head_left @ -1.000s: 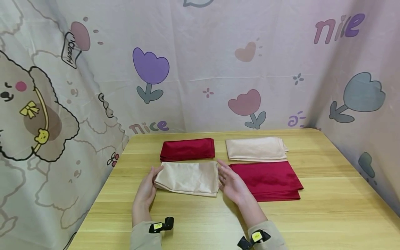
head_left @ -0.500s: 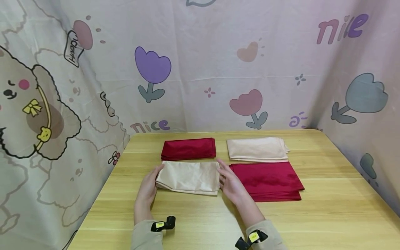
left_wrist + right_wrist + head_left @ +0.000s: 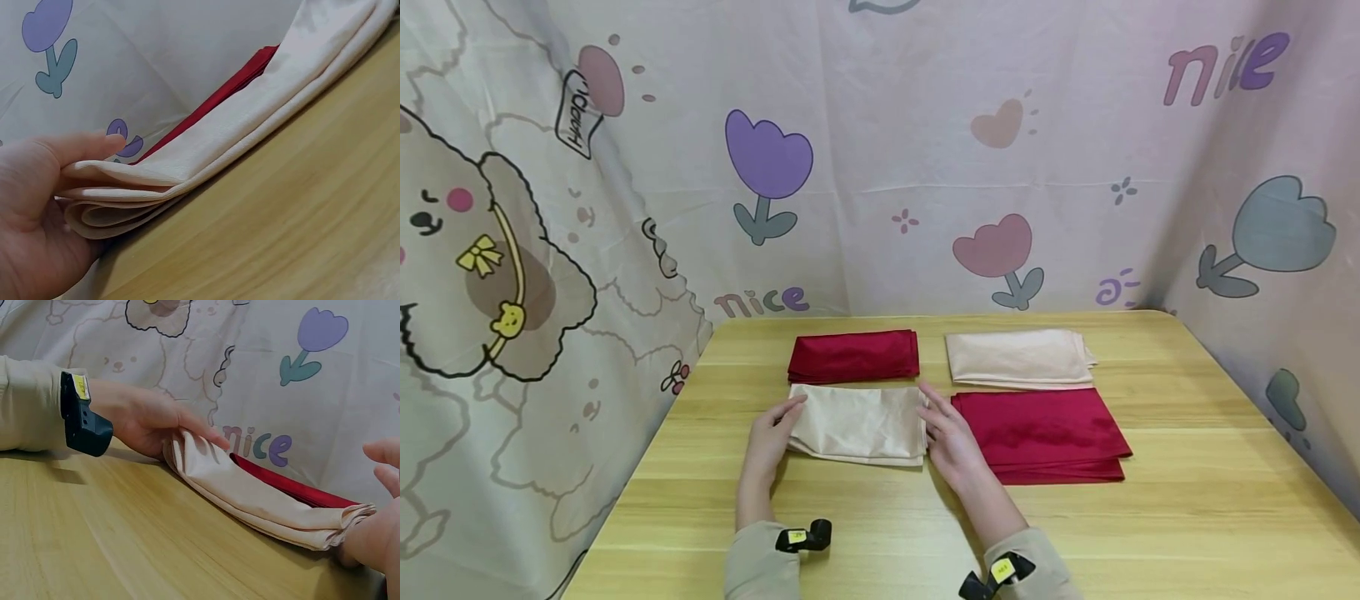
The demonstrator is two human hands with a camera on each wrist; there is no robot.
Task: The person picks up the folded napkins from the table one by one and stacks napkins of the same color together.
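A folded cream cloth (image 3: 859,423) lies on the table between the two hands. My left hand (image 3: 769,442) pinches its left end, thumb on top and fingers underneath. In the left wrist view, this end of the cream cloth (image 3: 219,134) bends upward and its stacked layers show. At the opposite short edge is my right hand (image 3: 953,437), fingers fairly straight and touching the cloth's side. The right wrist view shows the right hand (image 3: 374,534) with its thumb raised away from the layers. Just behind lies a folded dark red cloth (image 3: 853,357).
A larger folded red cloth (image 3: 1041,433) lies right of the right hand, partly behind its wrist. Beyond it is another folded cream cloth (image 3: 1018,358). The wooden table (image 3: 1195,500) ends at a printed curtain (image 3: 865,167) along the back and sides.
My left hand has moved rightward, bringing the cream cloth's left end inward and up. My right hand stays at the right edge, nearly still. The view has shifted slightly.
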